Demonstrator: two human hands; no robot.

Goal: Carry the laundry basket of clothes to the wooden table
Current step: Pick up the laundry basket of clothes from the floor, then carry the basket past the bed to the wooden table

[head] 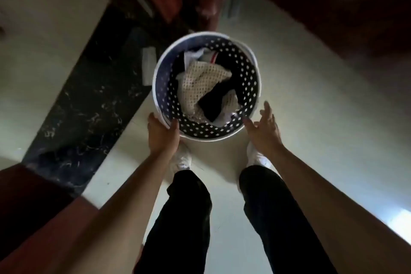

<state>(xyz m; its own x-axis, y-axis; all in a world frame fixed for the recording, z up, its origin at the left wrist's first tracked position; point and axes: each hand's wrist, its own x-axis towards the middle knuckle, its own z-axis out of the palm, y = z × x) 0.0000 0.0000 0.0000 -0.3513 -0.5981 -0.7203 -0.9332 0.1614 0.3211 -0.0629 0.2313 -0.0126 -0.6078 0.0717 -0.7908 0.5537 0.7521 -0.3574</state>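
- Two bare forearms reach in from the bottom corners of the frame, above two legs in dark trousers and two white shoes [183, 159].
- One round laundry basket [249, 87] sits on the pale floor [311, 118] at frame centre, white-rimmed with a perforated dark wall.
- Several clothes lie inside; a cream mesh garment [204, 82] is on top.
- Left hand [163, 134] clasps the basket's lower-left rim, thumb inside.
- Right hand [263, 128] hovers spread and loose at the lower-right rim, gripping nothing.
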